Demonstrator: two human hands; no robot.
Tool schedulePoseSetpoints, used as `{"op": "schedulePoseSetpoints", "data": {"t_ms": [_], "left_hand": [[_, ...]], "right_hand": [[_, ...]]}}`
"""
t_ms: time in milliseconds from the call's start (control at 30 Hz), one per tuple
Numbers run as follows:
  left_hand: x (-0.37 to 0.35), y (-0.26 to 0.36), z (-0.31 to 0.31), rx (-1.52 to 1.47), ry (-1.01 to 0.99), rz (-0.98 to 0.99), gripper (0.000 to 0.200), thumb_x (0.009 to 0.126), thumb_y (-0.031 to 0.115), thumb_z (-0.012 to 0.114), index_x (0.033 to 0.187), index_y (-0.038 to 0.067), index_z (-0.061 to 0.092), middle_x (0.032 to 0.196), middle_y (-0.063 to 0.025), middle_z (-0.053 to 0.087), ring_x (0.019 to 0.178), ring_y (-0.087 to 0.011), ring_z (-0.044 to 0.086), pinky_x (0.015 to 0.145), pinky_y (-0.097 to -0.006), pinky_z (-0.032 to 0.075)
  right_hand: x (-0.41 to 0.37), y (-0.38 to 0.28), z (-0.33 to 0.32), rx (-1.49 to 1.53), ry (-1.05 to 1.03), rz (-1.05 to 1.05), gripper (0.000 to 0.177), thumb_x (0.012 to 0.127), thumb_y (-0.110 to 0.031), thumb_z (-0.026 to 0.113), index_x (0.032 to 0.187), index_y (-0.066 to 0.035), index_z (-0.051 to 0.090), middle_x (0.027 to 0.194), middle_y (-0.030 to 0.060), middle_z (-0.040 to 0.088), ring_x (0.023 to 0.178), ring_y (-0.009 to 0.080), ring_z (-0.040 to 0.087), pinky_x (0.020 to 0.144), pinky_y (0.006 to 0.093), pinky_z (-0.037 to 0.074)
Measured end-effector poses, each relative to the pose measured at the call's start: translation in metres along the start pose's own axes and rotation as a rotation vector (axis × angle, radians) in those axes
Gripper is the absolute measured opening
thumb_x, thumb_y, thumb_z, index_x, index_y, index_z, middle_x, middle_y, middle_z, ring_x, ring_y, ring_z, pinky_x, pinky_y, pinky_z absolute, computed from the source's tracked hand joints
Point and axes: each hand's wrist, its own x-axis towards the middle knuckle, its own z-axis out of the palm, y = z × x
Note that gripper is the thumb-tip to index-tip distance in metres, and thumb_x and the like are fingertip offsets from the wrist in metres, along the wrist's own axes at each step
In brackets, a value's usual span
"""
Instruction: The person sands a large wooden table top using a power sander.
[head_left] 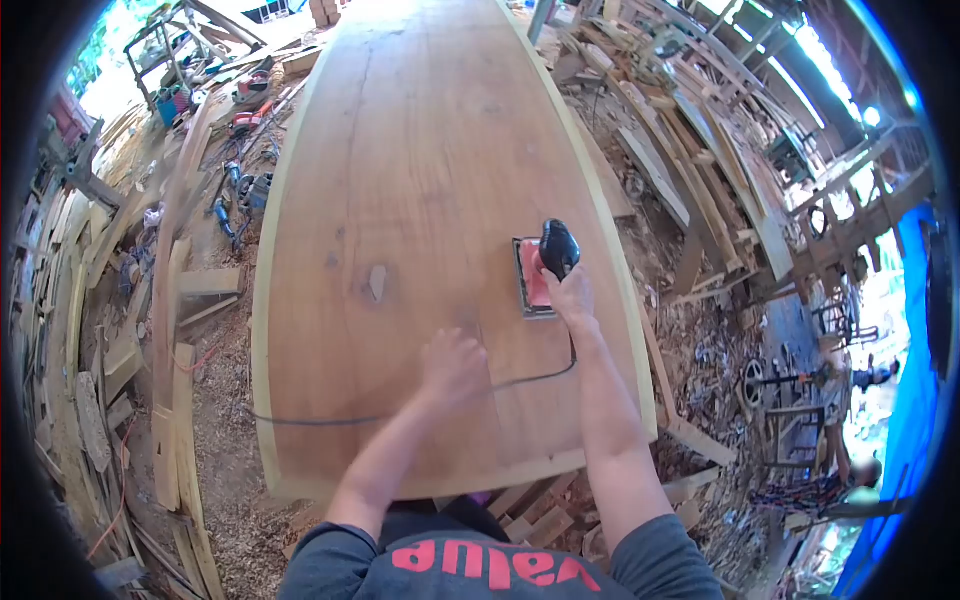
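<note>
A red and black power sander (535, 272) rests flat on the right part of a long wooden slab (430, 190) with pale edges. My right hand (571, 293) is wrapped round the sander's body near its black top. From the sander a dark cord (520, 381) curves left across the slab and over its left edge. My left hand (455, 365) is above the slab, left of the sander and just over the cord; its fingers look curled but are blurred, and anything inside them is hidden. A pale knot mark (377, 282) shows in the wood further left.
Blue power tools (228, 205) lie on the shavings-covered ground at the left, near long boards (168, 330). Stacked planks (690, 170) and scrap wood fill the right side. A blue tarp (900, 400) hangs at the far right.
</note>
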Motion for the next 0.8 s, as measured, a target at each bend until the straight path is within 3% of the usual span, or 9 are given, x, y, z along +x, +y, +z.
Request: {"op": "schedulePoseSetpoints", "data": {"t_ms": [33, 100, 167, 233, 300, 433, 500, 567, 800], "left_hand": [[-0.005, -0.005, -0.014, -0.124, -0.193, -0.031, 0.050, 0.086, 0.051, 0.050, 0.117, 0.015, 0.062, 0.128, -0.0140, 0.053, 0.128, -0.0289, 0.040, 0.102, -0.0431, 0.034], [-0.033, -0.042, -0.006, -0.349, -0.119, -0.059, 0.045, 0.084, 0.053, 0.054, 0.099, 0.013, 0.069, 0.102, -0.0132, 0.066, 0.114, -0.0261, 0.053, 0.091, -0.0345, 0.044], [-0.079, -0.063, -0.026, 0.049, -0.221, 0.016, 0.047, 0.086, 0.058, 0.050, 0.094, 0.017, 0.071, 0.094, -0.0109, 0.068, 0.099, -0.0279, 0.060, 0.092, -0.0497, 0.037], [-0.145, -0.059, -0.065, 0.404, -0.321, -0.007, 0.045, 0.084, 0.058, 0.051, 0.091, 0.018, 0.072, 0.091, -0.0089, 0.066, 0.099, -0.0270, 0.057, 0.090, -0.0493, 0.035], [-0.184, -0.129, -0.042, 0.548, -0.198, -0.081, 0.042, 0.082, 0.056, 0.054, 0.092, 0.019, 0.072, 0.094, -0.0070, 0.064, 0.100, -0.0270, 0.053, 0.090, -0.0511, 0.032], [-0.243, -0.171, -0.028, 0.586, 0.031, -0.203, 0.038, 0.084, 0.049, 0.055, 0.083, 0.015, 0.072, 0.090, -0.0086, 0.062, 0.099, -0.0287, 0.051, 0.085, -0.0522, 0.035], [-0.243, -0.186, -0.015, 0.599, 0.124, -0.194, 0.040, 0.086, 0.048, 0.053, 0.079, 0.013, 0.072, 0.085, -0.0109, 0.062, 0.094, -0.0299, 0.053, 0.083, -0.0504, 0.038], [-0.225, -0.197, -0.002, 0.257, 0.157, -0.125, 0.045, 0.089, 0.043, 0.052, 0.067, 0.008, 0.067, 0.072, -0.0155, 0.058, 0.080, -0.0337, 0.054, 0.072, -0.0461, 0.042], [-0.101, -0.073, 0.008, 0.073, 0.599, 0.231, 0.032, 0.083, 0.019, 0.063, 0.056, 0.004, 0.054, 0.063, -0.0134, 0.055, 0.066, -0.0338, 0.050, 0.061, -0.0448, 0.038]], "right_hand": [[-0.013, 0.007, -0.007, -0.001, -0.004, 0.015, 0.065, 0.076, -0.042, 0.070, 0.108, 0.010, 0.048, 0.100, 0.0295, 0.061, 0.098, 0.0417, 0.060, 0.083, 0.0451, 0.047], [-0.047, 0.026, -0.026, 0.005, -0.060, 0.039, 0.064, 0.077, -0.042, 0.070, 0.106, 0.010, 0.048, 0.101, 0.0304, 0.060, 0.098, 0.0420, 0.060, 0.083, 0.0450, 0.048], [-0.091, 0.054, -0.048, 0.019, -0.084, 0.042, 0.062, 0.078, -0.041, 0.070, 0.106, 0.009, 0.047, 0.098, 0.0296, 0.060, 0.095, 0.0430, 0.060, 0.081, 0.0457, 0.047], [-0.136, 0.088, -0.070, -0.026, -0.082, -0.051, 0.058, 0.080, -0.038, 0.068, 0.108, 0.006, 0.042, 0.096, 0.0297, 0.061, 0.092, 0.0441, 0.060, 0.079, 0.0476, 0.048], [-0.180, 0.127, -0.086, -0.026, -0.058, -0.061, 0.060, 0.079, -0.038, 0.069, 0.108, 0.007, 0.044, 0.093, 0.0288, 0.060, 0.090, 0.0445, 0.060, 0.078, 0.0474, 0.048], [-0.258, 0.167, -0.126, 0.076, -0.024, -0.059, 0.063, 0.079, -0.039, 0.069, 0.111, 0.009, 0.045, 0.089, 0.0298, 0.060, 0.087, 0.0458, 0.060, 0.075, 0.0484, 0.048], [-0.281, 0.173, -0.140, 0.002, -0.042, 0.061, 0.063, 0.080, -0.041, 0.068, 0.111, 0.009, 0.045, 0.089, 0.0310, 0.061, 0.086, 0.0458, 0.061, 0.074, 0.0493, 0.048], [-0.286, 0.171, -0.147, -0.019, -0.053, 0.106, 0.064, 0.079, -0.042, 0.068, 0.111, 0.009, 0.045, 0.089, 0.0314, 0.061, 0.086, 0.0457, 0.061, 0.074, 0.0497, 0.048], [-0.261, 0.154, -0.141, -0.058, -0.032, 0.212, 0.065, 0.077, -0.043, 0.070, 0.112, 0.006, 0.046, 0.087, 0.0286, 0.062, 0.083, 0.0448, 0.062, 0.071, 0.0492, 0.049]]}}
